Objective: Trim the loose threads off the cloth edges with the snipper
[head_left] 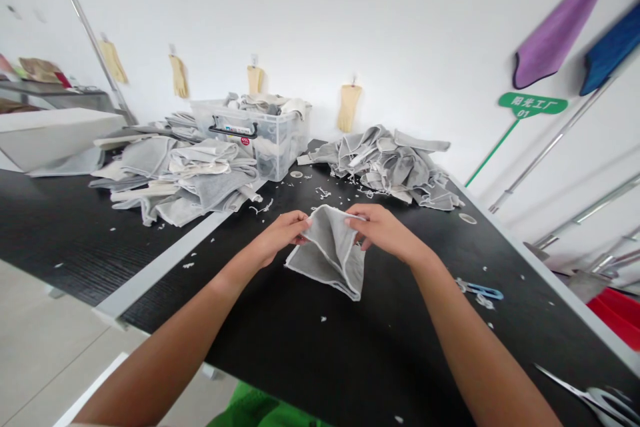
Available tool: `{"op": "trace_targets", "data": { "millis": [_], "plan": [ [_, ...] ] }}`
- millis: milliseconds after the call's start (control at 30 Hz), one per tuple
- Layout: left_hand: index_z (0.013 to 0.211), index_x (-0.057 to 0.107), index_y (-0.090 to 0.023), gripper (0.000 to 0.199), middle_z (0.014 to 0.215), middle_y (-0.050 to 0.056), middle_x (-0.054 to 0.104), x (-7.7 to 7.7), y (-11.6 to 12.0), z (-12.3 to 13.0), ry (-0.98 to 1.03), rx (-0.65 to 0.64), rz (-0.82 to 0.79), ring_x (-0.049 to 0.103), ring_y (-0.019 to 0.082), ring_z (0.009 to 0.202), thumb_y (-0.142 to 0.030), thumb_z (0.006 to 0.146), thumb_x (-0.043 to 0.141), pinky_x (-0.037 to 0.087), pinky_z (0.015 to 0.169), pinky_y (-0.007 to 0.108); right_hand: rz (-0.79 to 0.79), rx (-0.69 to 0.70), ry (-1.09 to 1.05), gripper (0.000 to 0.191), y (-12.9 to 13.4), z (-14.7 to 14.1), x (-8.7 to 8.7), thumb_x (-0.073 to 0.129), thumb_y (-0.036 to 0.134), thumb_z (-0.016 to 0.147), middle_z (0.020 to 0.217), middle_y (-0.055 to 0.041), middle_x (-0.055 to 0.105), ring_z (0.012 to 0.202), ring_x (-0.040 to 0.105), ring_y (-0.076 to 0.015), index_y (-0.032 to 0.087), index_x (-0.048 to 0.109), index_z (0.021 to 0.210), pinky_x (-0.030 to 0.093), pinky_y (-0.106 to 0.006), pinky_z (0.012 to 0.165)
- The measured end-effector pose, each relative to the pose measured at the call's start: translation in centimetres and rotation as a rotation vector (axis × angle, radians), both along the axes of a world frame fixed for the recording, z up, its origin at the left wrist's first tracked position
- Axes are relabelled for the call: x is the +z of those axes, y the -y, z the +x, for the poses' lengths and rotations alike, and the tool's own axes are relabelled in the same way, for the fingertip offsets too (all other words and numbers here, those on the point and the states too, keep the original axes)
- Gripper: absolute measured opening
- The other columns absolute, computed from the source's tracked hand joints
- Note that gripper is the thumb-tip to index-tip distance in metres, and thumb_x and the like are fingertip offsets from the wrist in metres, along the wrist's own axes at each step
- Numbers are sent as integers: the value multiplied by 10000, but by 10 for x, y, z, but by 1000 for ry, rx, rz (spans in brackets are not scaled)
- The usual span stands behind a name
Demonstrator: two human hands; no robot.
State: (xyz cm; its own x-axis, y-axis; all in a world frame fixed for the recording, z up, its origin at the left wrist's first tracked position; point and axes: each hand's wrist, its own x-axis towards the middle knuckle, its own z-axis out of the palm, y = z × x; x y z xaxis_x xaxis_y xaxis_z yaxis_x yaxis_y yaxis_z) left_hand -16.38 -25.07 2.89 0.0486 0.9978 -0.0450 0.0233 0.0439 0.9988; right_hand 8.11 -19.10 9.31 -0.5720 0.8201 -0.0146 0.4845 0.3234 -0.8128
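Between my two hands, just over the black table, is a grey cloth [333,250] with white stitched edges. Its upper part folds into a V and its lower edge hangs toward me. My left hand [287,233] pinches the upper left corner between thumb and fingers. On the opposite upper corner, my right hand [377,230] grips in the same way, some fingertips hidden behind the cloth. Beyond the hands, a loose heap of grey cloths [390,163] lies against the wall. To the left sits another pile of grey cloths [185,177], in rough stacks.
A clear plastic bin [280,140] full of cloths stands behind the left pile. Scissors [585,393] lie at the near right, a blue-handled thread snipper [480,290] further back. Thread scraps dot the black table [310,360]. A white strip [165,263] crosses it. Yellow gloves [349,107] hang on the wall.
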Motion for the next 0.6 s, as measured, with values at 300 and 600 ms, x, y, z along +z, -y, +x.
{"op": "trace_targets", "data": {
  "millis": [300,600],
  "plan": [
    [948,618,-186,238,817,7,623,11,-11,-20,-311,86,365,589,151,769,-416,897,649,471,708,271,106,-239,-121,271,5,50,57,687,393,891,843,-45,690,703,653,-157,182,739,1053,586,-214,529],
    [1062,628,-236,196,741,-18,563,89,-11,-20,-618,279,671,532,158,675,-389,963,558,418,660,281,365,-291,-221,368,0,83,96,774,500,841,726,-47,694,614,693,-209,214,750,1071,536,-268,449]
  ]
}}
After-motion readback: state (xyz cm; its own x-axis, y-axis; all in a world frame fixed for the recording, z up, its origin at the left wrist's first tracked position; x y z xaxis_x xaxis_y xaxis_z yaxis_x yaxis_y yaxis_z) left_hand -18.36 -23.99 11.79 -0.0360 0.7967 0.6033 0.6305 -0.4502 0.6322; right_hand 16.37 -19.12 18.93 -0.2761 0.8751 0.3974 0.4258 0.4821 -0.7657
